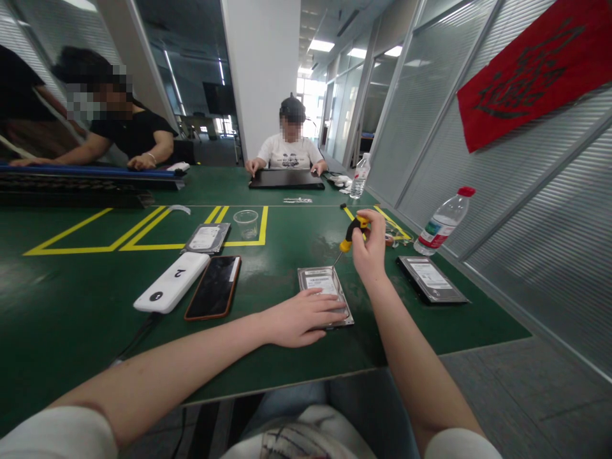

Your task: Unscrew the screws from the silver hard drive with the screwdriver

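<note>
Right grip [370,250] closed round the screwdriver [352,230], tip at the hard drive's [319,281] far right corner. Left grip [301,316] open, palm down, holding the drive against the desk [272,375]. Tilted shaft could slip and scratch the label.

We see a green table [291,357] w/ yellow tape marks [71,236]. R side: glass partition wall [421,115] w/ horiz. blinds, red banner [535,70] w/ dark chars. Ctr: white pillar [262,70]. Lit ceiling lights [321,45] above corridor, bright window [310,92] at far end. Gray tile floor [564,395] at lower R.
</note>
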`<state>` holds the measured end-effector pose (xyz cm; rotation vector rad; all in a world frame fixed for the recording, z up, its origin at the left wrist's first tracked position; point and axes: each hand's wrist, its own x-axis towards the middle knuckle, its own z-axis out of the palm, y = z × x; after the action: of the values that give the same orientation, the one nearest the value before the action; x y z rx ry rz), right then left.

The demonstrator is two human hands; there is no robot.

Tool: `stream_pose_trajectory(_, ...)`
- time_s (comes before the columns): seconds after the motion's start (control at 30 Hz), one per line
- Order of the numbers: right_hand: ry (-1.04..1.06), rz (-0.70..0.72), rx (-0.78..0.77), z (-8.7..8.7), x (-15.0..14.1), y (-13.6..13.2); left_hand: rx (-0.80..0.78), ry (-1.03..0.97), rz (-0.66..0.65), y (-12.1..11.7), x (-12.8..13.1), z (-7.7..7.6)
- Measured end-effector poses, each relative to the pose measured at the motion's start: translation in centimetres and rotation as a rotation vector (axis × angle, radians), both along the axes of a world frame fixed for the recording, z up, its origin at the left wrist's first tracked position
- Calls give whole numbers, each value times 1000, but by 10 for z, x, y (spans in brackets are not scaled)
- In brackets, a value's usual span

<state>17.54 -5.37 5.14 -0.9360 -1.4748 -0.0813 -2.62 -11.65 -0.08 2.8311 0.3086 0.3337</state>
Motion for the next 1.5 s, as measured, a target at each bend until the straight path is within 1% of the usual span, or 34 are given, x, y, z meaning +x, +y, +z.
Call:
stream_pose_trajectory(0.1,-29,-1,-1,1,2,0,0,-10,-3,0,0,0)
stream_pose_trajectory(0.2,-28,0,-51,-1,1,0,3,-6,-3,0,0,0)
stream_pose_trajectory(0.37,72,73,-54,-3,-3,1,4,-1,3,0,0,0)
stream_pose_trajectory(0.5,63,11,-48,-1,-2,-1,14,-1,-1,0,0,-1)
stream_pose_trajectory(0.6,-1,24,-34,1,1,-1,15,2,-4,1,0,-1)
stream_pose_trajectory(0.67,-22,1,-32,0,2,-1,16,4,-4,1,0,-1)
stream_pose_trajectory(0.77,12,-35,-70,-1,1,-1,15,5,-1,1,0,-1)
stream_pose_trajectory(0.83,58,-2,-89,-3,-1,0,14,2,-3,0,-1,-1)
stream_pose_trajectory(0.93,107,70,-77,-4,-2,1,19,-8,-5,0,-1,0)
stream_pose_trajectory(1.13,52,47,-26,-6,1,1,23,-18,-3,0,-1,-1)
stream_pose_trajectory(1.23,7,44,-24,-5,1,-1,16,-18,-2,0,-1,-1)
stream_pose_trajectory(1.33,-26,10,-65,-4,0,-1,15,-15,-1,1,-1,-1)
stream_pose_trajectory(1.43,-48,16,-150,-5,-1,0,17,-10,-4,0,0,0)
stream_pose_trajectory(1.5,-46,21,-162,-6,-1,1,18,-2,-2,-1,0,1)
